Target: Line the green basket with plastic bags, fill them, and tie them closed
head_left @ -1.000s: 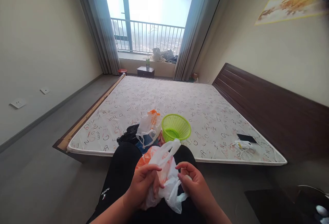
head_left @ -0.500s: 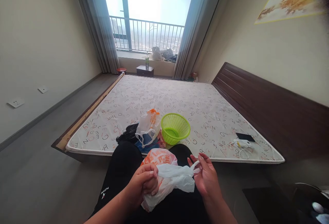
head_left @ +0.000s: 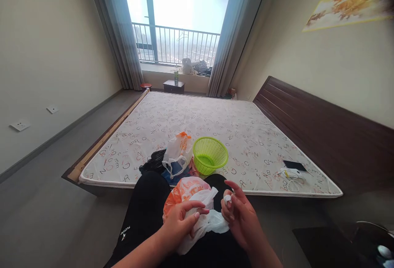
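A white plastic bag with orange print (head_left: 184, 190) lies bunched on my lap, between my knees. My left hand (head_left: 181, 223) rests on its near left side, thumb and fingers apart, with part of the bag under the palm. My right hand (head_left: 240, 214) is closed on a white end of the bag, which pokes out between the fingers. Beyond my knees, a green basket (head_left: 210, 155) stands on the mattress beside another white and orange bag (head_left: 178, 151). A black bag (head_left: 153, 161) lies to their left.
The lettered mattress (head_left: 197, 114) stretches ahead, with a dark headboard (head_left: 323, 116) at right. A black phone (head_left: 294, 165) and a white device with a cable (head_left: 291, 173) lie near its right corner. A bottle (head_left: 176, 76) stands on a far small table (head_left: 174, 85).
My left hand has opened and moved right over the bag. My right hand has closed around the bag's end and moved slightly down. The bag's white part is no longer stretched between my hands.
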Available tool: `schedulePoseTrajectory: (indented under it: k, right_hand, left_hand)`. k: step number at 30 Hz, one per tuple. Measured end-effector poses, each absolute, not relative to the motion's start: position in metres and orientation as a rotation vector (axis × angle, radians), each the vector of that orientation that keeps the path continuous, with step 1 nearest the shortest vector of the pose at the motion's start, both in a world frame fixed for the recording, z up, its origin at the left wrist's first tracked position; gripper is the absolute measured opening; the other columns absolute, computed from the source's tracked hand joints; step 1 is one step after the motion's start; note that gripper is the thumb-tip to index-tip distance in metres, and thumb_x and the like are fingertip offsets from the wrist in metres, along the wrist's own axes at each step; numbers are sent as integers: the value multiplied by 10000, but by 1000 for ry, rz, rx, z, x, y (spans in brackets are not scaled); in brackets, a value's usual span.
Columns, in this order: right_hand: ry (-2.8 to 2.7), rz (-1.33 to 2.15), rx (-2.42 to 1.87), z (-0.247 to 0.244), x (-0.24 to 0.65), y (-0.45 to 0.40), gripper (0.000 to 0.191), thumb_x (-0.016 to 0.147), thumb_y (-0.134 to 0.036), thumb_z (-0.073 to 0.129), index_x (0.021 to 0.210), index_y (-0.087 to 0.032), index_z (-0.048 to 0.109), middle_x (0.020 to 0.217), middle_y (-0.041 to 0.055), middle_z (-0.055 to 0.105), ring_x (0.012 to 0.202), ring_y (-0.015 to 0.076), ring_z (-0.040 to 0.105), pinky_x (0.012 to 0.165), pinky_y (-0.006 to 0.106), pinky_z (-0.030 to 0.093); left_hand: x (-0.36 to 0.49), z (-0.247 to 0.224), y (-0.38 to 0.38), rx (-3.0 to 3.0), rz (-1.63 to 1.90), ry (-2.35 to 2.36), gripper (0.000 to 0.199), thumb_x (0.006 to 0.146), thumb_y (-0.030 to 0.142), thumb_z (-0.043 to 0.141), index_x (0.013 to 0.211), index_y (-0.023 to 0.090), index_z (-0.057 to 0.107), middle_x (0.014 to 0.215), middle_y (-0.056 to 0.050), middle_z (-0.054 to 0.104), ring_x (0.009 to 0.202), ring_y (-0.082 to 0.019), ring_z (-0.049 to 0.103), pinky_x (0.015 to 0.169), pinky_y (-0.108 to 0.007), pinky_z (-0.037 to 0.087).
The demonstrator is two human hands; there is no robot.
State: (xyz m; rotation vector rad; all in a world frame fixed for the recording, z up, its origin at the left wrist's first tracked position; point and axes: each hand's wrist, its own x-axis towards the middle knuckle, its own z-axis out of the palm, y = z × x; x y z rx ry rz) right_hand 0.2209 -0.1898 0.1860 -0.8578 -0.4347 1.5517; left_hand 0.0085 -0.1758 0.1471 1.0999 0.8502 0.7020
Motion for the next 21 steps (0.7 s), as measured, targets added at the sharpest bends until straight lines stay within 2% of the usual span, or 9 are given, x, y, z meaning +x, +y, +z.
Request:
schedulePoseTrajectory:
  k: [3, 7, 11, 13, 15, 17, 19, 21]
  right_hand:
    - [-485, 1623, -804, 184, 210, -191, 335, 846, -365, 799, 1129, -242, 668, 575, -107, 437, 417, 21, 235, 415, 166, 198]
    - [-528, 1679, -736, 184, 190, -188, 268, 868, -380, 775, 1069, -235, 671, 552, -111, 414, 408, 17, 193, 403, 160, 158]
    - [-576, 1716, -711, 181, 172, -187, 270, 875, -429, 771, 1015, -229, 656, 557, -104, 433, 404, 18, 225, 401, 160, 185]
    - [-632, 1695, -737, 177, 168, -186, 290, 875, -460, 766, 991, -222, 645, 564, -99, 442, 397, 20, 242, 395, 161, 182]
    - [-706, 1626, -802, 173, 169, -184, 302, 888, -477, 745, 1002, -218, 641, 593, -86, 461, 411, 37, 326, 400, 166, 235]
    - [-797, 1518, -894, 167, 172, -182, 345, 899, -474, 727, 1128, -236, 630, 702, -51, 546, 514, 80, 497, 479, 196, 395]
    - [-929, 1377, -1004, 160, 179, -180, 498, 911, -473, 699, 1342, -280, 540, 945, 7, 644, 716, 135, 629, 672, 274, 532]
    - [-1113, 1235, -1153, 152, 187, -180, 668, 930, -464, 654, 1517, -316, 371, 1209, 63, 636, 880, 169, 662, 835, 339, 555]
  left_hand:
    - [17, 155, -181, 1375, 520, 785, 388, 850, 363, 676, 1192, 188, 732, 1105, -73, 779, 892, -201, 682, 783, -277, 508]
    - [27, 163, -186, 1724, 379, 851, 244, 851, 270, 644, 1057, 210, 761, 886, -21, 751, 763, -176, 633, 692, -252, 453]
    - [30, 162, -187, 1891, 418, 863, 230, 800, 251, 697, 1022, 229, 751, 956, -39, 757, 815, -200, 641, 736, -272, 459]
    - [28, 160, -187, 1890, 388, 854, 189, 819, 284, 701, 989, 229, 759, 956, -44, 760, 836, -211, 646, 764, -283, 468]
    - [25, 157, -187, 1838, 320, 843, 165, 850, 304, 682, 970, 230, 768, 940, -33, 764, 844, -209, 655, 783, -285, 472]
    - [22, 153, -186, 1765, 295, 830, 173, 865, 298, 668, 986, 231, 773, 962, -20, 772, 875, -207, 666, 817, -283, 476]
    - [19, 148, -185, 1688, 335, 840, 209, 882, 303, 650, 1023, 216, 776, 1005, -26, 780, 924, -217, 673, 867, -293, 479]
    - [17, 143, -183, 1587, 394, 871, 269, 910, 365, 628, 1025, 175, 781, 1011, -60, 785, 943, -239, 678, 893, -318, 484]
